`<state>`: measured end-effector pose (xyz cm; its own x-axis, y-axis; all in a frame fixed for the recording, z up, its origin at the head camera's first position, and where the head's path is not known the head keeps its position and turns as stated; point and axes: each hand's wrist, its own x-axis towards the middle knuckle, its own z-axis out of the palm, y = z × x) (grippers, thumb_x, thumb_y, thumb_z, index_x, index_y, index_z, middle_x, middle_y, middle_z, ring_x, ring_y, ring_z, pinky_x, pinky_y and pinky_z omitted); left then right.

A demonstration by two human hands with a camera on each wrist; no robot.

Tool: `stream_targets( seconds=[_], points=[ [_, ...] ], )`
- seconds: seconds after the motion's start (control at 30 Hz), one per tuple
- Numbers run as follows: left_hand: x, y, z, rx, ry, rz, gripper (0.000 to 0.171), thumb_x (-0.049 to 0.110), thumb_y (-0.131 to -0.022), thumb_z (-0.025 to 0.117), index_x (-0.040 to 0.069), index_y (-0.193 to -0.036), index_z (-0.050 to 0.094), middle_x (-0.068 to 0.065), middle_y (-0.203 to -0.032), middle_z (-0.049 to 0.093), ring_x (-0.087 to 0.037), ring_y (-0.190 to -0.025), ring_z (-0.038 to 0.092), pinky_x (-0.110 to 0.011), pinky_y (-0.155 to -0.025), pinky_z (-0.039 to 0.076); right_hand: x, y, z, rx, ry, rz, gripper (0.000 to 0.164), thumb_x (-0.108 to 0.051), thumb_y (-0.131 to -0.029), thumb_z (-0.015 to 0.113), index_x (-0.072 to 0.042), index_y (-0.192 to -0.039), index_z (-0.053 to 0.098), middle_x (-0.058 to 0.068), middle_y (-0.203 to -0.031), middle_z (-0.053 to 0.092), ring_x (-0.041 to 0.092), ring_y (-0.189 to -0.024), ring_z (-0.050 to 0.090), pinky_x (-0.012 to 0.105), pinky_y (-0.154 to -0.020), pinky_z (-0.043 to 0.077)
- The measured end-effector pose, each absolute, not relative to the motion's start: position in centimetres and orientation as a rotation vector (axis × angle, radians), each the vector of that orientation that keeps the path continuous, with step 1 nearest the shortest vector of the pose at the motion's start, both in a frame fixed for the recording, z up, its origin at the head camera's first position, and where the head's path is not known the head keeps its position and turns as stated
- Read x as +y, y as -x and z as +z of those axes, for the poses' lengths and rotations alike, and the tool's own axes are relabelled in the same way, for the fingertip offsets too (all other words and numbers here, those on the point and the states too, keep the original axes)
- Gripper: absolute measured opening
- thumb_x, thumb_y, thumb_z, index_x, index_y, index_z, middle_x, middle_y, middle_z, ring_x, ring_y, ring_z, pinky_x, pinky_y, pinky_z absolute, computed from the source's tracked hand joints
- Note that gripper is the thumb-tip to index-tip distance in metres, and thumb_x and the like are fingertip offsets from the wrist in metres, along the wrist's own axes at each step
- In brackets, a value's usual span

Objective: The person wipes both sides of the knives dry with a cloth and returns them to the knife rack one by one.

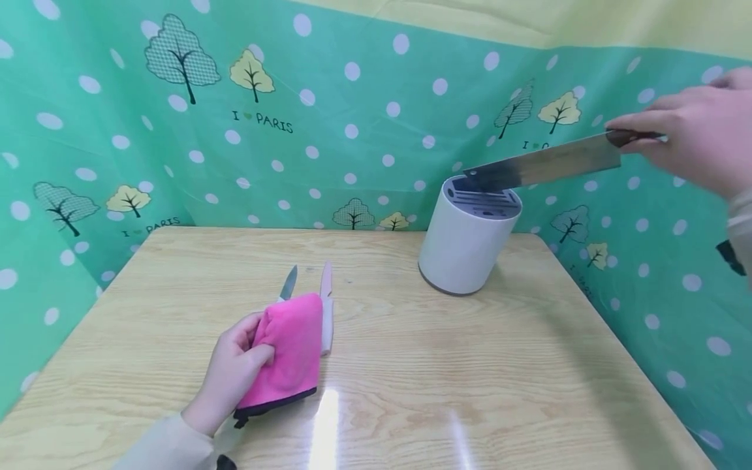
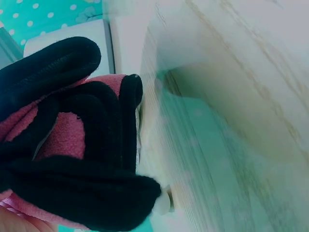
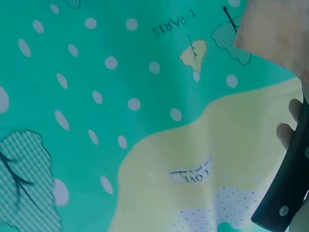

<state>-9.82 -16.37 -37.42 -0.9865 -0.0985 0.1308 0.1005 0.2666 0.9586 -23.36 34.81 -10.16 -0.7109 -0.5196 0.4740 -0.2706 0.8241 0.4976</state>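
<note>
My right hand (image 1: 699,134) grips a cleaver (image 1: 558,162) by its dark riveted handle (image 3: 282,179). The broad blade slants down leftward, its far end over the slotted top of a white knife block (image 1: 461,248). In my left hand (image 1: 229,369) is a folded pink cloth (image 1: 292,352) with black edging, pinched between thumb and fingers. The left wrist view shows the cloth's folds and black trim (image 2: 91,198) up close. Just beyond the cloth lie a knife with a grey blade (image 1: 288,285) and a pink-bladed knife (image 1: 326,281) with a white handle; the cloth partly covers both.
A light wood table (image 1: 388,391) carries the block near its back right edge. Behind and beside it hangs a green curtain (image 1: 376,150) with white dots and printed trees.
</note>
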Motion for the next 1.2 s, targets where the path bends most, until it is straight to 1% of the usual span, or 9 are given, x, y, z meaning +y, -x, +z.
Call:
stream_targets(
  seconds=[0.2,0.37,0.43,0.5,0.63,0.67,0.77,0.97,1.2],
  points=[
    [-16.6,9.9,-37.3,-2.379,-0.009,-1.779,0.047,-0.017,-0.074,0.052,-0.008,-0.119,0.061,-0.001,-0.075,0.06,-0.006,-0.068,0.055,-0.02,-0.061,0.049,33.6,24.1,-8.2,-2.463,-0.591,-0.559,0.035,-0.002,-0.08,0.074,-0.002,-0.115,0.069,0.029,-0.092,0.067,0.043,-0.078,0.056,0.063,-0.098,0.023],
    [-16.9,9.8,-37.1,-2.378,-0.012,-1.773,0.049,-0.017,-0.074,0.052,-0.008,-0.122,0.06,-0.003,-0.079,0.062,-0.005,-0.071,0.055,-0.019,-0.063,0.05,31.6,24.8,-6.4,-2.496,-0.577,-0.774,0.036,-0.005,-0.08,0.076,-0.006,-0.116,0.07,0.025,-0.092,0.069,0.033,-0.07,0.054,0.057,-0.085,0.025],
    [-16.9,9.8,-37.1,-2.373,-0.012,-1.772,0.049,-0.017,-0.073,0.052,-0.009,-0.121,0.06,-0.002,-0.078,0.062,-0.005,-0.071,0.055,-0.019,-0.062,0.05,30.7,25.3,-5.8,-2.509,-0.546,-0.928,0.039,-0.007,-0.082,0.075,-0.007,-0.12,0.068,0.017,-0.078,0.067,0.029,-0.07,0.055,0.053,-0.081,0.027],
    [-16.9,9.9,-37.1,-2.363,-0.012,-1.774,0.048,-0.018,-0.073,0.052,-0.009,-0.119,0.061,0.0,-0.076,0.061,-0.005,-0.07,0.055,-0.019,-0.062,0.049,29.8,25.8,-5.3,-2.517,-0.526,-1.068,0.043,-0.008,-0.084,0.073,-0.009,-0.126,0.066,0.012,-0.077,0.067,0.028,-0.075,0.057,0.051,-0.08,0.03],
    [-16.9,9.9,-37.2,-2.356,-0.02,-1.778,0.046,-0.018,-0.073,0.052,-0.008,-0.117,0.061,0.001,-0.074,0.059,-0.005,-0.068,0.054,-0.02,-0.06,0.048,27.8,27.0,-4.7,-2.529,-0.549,-1.211,0.049,-0.012,-0.084,0.075,-0.014,-0.132,0.063,0.014,-0.098,0.073,0.029,-0.089,0.059,0.05,-0.079,0.035],
    [-16.9,9.9,-37.2,-2.357,-0.024,-1.779,0.046,-0.018,-0.073,0.052,-0.008,-0.117,0.061,0.002,-0.074,0.059,-0.005,-0.068,0.053,-0.02,-0.06,0.048,27.3,27.2,-4.7,-2.514,-0.569,-1.227,0.05,-0.013,-0.083,0.077,-0.017,-0.131,0.065,0.015,-0.103,0.073,0.029,-0.088,0.057,0.05,-0.079,0.035],
    [-16.9,9.9,-37.4,-2.349,-0.028,-1.783,0.044,-0.018,-0.073,0.052,-0.008,-0.114,0.062,0.001,-0.074,0.058,-0.005,-0.068,0.053,-0.02,-0.059,0.047,25.7,27.6,-4.8,-2.476,-0.63,-1.26,0.047,-0.016,-0.076,0.084,-0.022,-0.121,0.07,0.013,-0.096,0.074,0.028,-0.082,0.054,0.054,-0.081,0.035],
    [-17.1,10.0,-37.8,-2.357,-0.04,-1.778,0.041,-0.018,-0.073,0.051,-0.008,-0.111,0.061,0.001,-0.073,0.058,-0.006,-0.068,0.053,-0.02,-0.059,0.047,23.2,27.5,-5.7,-2.355,-0.704,-1.348,0.047,-0.01,-0.055,0.097,-0.015,-0.094,0.072,0.014,-0.08,0.069,0.032,-0.077,0.05,0.056,-0.082,0.033],
    [-17.2,10.1,-38.3,-2.352,-0.041,-1.778,0.042,-0.017,-0.074,0.051,-0.008,-0.114,0.061,0.001,-0.075,0.059,-0.005,-0.069,0.054,-0.02,-0.06,0.048,21.1,27.9,-6.4,-2.319,-0.738,-1.388,0.029,-0.001,-0.065,0.087,-0.015,-0.084,0.068,0.012,-0.075,0.065,0.032,-0.076,0.05,0.057,-0.084,0.033]
  ],
)
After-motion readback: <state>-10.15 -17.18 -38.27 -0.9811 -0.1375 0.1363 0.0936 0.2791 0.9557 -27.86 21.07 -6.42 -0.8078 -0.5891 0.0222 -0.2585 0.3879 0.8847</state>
